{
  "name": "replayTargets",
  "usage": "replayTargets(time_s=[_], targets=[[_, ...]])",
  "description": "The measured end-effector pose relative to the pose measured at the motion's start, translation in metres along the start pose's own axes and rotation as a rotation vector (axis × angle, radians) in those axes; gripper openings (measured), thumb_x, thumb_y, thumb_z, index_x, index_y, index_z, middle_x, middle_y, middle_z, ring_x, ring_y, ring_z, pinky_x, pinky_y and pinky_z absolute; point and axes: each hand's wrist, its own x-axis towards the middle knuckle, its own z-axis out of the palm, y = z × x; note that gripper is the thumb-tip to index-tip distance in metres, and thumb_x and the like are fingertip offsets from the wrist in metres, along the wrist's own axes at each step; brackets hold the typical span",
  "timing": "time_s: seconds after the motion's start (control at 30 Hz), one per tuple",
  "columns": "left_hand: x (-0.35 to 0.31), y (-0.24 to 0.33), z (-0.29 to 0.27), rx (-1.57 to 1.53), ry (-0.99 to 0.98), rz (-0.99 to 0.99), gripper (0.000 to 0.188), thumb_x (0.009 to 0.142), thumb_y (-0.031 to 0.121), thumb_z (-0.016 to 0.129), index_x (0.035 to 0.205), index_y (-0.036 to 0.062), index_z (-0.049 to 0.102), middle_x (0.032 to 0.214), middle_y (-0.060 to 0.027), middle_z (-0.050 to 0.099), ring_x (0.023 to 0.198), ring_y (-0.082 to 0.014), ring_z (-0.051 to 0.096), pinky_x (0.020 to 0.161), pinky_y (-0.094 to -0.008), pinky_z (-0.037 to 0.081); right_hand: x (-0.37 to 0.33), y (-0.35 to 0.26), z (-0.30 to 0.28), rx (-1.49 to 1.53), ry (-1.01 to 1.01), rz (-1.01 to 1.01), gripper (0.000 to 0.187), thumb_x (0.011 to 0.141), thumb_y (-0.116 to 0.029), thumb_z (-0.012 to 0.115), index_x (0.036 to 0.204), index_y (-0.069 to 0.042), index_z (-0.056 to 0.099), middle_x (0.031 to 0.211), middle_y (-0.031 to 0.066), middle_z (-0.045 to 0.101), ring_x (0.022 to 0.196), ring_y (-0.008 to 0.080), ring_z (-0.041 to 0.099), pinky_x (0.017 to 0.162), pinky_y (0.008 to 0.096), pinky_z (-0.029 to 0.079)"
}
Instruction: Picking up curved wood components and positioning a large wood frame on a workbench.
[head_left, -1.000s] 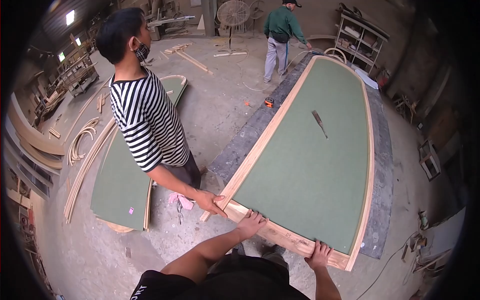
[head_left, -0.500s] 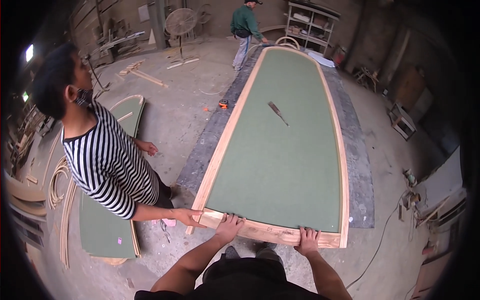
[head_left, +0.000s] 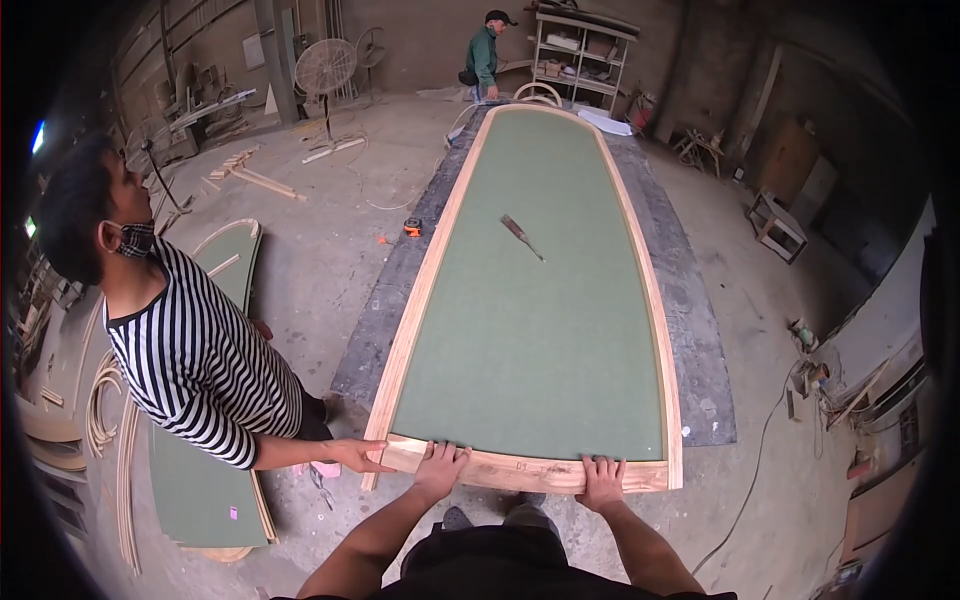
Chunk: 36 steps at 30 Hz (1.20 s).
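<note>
The left hand (head_left: 437, 474) lays slightly spread fingers over the pale wooden end rail (head_left: 530, 473); farther right, the right hand (head_left: 601, 486) does likewise, and whether either pinches it I cannot tell. The wood-edged green panel (head_left: 530, 345), tapering to a rounded far end, lies on the grey tabletop (head_left: 702, 385).

a long green panel (head_left: 530, 330) lies flat on the dark surface (head_left: 705, 400), tapering to a rounded end toward the far edge, its wide end reaching out past the near edge. pale wooden strips (head_left: 385, 420) border its two long sides. a pale wooden rail (head_left: 530, 474), slightly bowed, with a small dark mark near its middle, spans the wide end between them.
</note>
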Motion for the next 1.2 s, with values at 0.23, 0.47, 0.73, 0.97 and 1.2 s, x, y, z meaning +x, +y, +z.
replayTargets(time_s=[0.23,0.47,0.73,0.97,1.2], targets=[[0.0012,0.0000,-0.0025,-0.025,0.005,-0.001,0.061,0.081,0.011,0.052,0.140,0.0145,0.035,0.132,-0.0184,0.040,0.130,-0.0340,0.034,0.110,-0.0504,0.023,0.0002,0.0020,0.0030,0.013,0.072,-0.031,0.096,0.056,-0.037,0.078,0.138,-0.014,0.033,0.128,0.0141,0.040,0.127,0.0331,0.032,0.107,0.0658,0.012],[0.0024,-0.0018,0.0050,-0.056,0.019,-0.006,0.069,0.075,0.007,0.058,0.140,0.0140,0.035,0.130,-0.0182,0.040,0.128,-0.0343,0.035,0.110,-0.0492,0.023,0.0009,0.0000,-0.0018,0.012,0.008,-0.014,0.096,0.061,-0.039,0.077,0.141,-0.018,0.029,0.133,0.0128,0.038,0.131,0.0315,0.028,0.108,0.0645,0.008],[0.0027,-0.0014,0.0014,-0.051,0.012,0.001,0.067,0.076,0.007,0.056,0.139,0.0148,0.035,0.129,-0.0187,0.041,0.127,-0.0353,0.035,0.110,-0.0489,0.023,-0.0003,-0.0003,-0.0036,0.011,0.009,-0.011,0.095,0.061,-0.038,0.077,0.141,-0.017,0.029,0.132,0.0130,0.038,0.130,0.0313,0.029,0.108,0.0647,0.008],[0.0023,-0.0004,-0.0006,-0.055,-0.008,0.004,0.066,0.076,0.007,0.056,0.139,0.0143,0.036,0.126,-0.0189,0.042,0.126,-0.0356,0.036,0.109,-0.0502,0.024,-0.0010,0.0005,-0.0042,0.027,0.044,-0.025,0.091,0.061,-0.035,0.075,0.139,-0.017,0.032,0.130,0.0130,0.040,0.129,0.0318,0.031,0.108,0.0652,0.009],[0.0029,-0.0016,0.0048,-0.058,0.044,0.014,0.065,0.076,0.007,0.056,0.138,0.0141,0.037,0.123,-0.0181,0.043,0.125,-0.0353,0.037,0.108,-0.0514,0.025,-0.0003,0.0036,0.0041,0.011,0.082,-0.037,0.096,0.057,-0.038,0.079,0.137,-0.014,0.033,0.130,0.0141,0.040,0.128,0.0335,0.031,0.107,0.0656,0.011]])
